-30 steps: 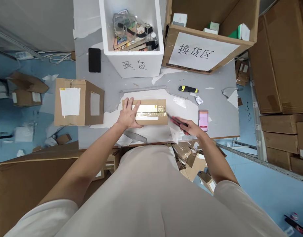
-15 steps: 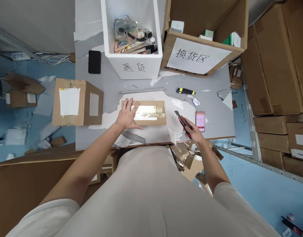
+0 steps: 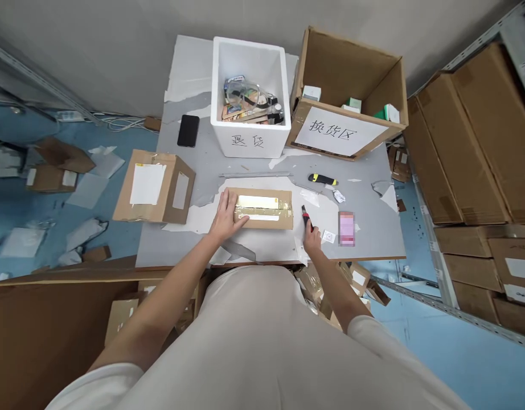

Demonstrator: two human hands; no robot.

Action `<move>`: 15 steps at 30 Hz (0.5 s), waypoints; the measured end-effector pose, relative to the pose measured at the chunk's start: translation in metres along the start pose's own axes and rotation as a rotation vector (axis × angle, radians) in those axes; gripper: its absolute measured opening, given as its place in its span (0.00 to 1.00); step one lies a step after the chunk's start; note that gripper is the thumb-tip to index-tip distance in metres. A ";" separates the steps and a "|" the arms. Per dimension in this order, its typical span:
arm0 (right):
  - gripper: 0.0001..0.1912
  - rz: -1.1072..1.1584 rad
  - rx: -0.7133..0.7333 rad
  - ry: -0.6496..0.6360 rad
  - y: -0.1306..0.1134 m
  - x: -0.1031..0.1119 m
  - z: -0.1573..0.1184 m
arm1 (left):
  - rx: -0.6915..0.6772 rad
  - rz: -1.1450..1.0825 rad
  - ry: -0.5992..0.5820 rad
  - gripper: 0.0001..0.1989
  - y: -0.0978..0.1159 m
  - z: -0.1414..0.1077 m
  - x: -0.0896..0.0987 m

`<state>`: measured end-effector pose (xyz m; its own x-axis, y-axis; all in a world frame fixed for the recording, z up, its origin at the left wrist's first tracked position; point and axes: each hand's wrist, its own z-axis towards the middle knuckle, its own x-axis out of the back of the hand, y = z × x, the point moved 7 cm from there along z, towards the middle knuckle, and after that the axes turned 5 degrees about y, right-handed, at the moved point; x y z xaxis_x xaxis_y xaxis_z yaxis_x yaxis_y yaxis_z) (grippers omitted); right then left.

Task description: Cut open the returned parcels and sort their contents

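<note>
A flat cardboard box (image 3: 262, 223) with white labels and shiny tape lies on the table in front of me. My left hand (image 3: 225, 218) rests on its left end, thumb and fingers spread apart. To the right of the box, my right hand (image 3: 312, 237) is wrapped round a red and black utility knife (image 3: 306, 215), whose tip points away from me and does not touch the box. A yellow and black cutter (image 3: 323, 179) lies farther back. Beside my right hand are a small white printed card (image 3: 329, 236) and a pink-screened phone (image 3: 347, 229).
A taped carton (image 3: 171, 191) stands at the left, below a black phone (image 3: 188, 131). Behind are a white foam bin (image 3: 251, 142) of mixed items and an open carton (image 3: 348, 136) holding small boxes. Torn paper and a grey strip (image 3: 256, 175) lie on the table (image 3: 373, 222).
The head view has shifted, showing more wall behind the table. My right hand has moved left toward the box with the knife, uncovering the small card. My left hand stays on the box.
</note>
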<state>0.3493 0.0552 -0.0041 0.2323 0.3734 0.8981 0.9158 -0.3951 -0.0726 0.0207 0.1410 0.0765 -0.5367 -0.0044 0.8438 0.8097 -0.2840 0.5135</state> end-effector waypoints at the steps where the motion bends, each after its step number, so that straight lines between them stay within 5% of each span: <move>1: 0.34 0.001 0.015 -0.002 -0.002 -0.001 -0.004 | 0.005 0.026 0.025 0.40 0.003 -0.006 0.002; 4: 0.33 0.041 0.063 0.096 -0.008 0.012 -0.009 | -0.061 0.105 0.056 0.25 0.016 -0.021 0.006; 8: 0.35 0.157 0.171 0.354 -0.040 0.068 0.003 | -0.234 0.134 0.026 0.17 0.030 -0.037 0.003; 11: 0.38 0.109 0.537 0.339 -0.102 0.102 0.009 | -0.278 0.121 0.010 0.18 0.030 -0.044 -0.001; 15: 0.32 -0.156 0.905 0.202 -0.162 0.114 0.005 | -0.271 0.088 -0.016 0.19 0.027 -0.047 -0.008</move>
<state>0.2292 0.1664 0.1078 0.1020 0.1812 0.9781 0.8581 0.4815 -0.1787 0.0355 0.0879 0.0765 -0.4611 -0.0258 0.8870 0.7589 -0.5295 0.3791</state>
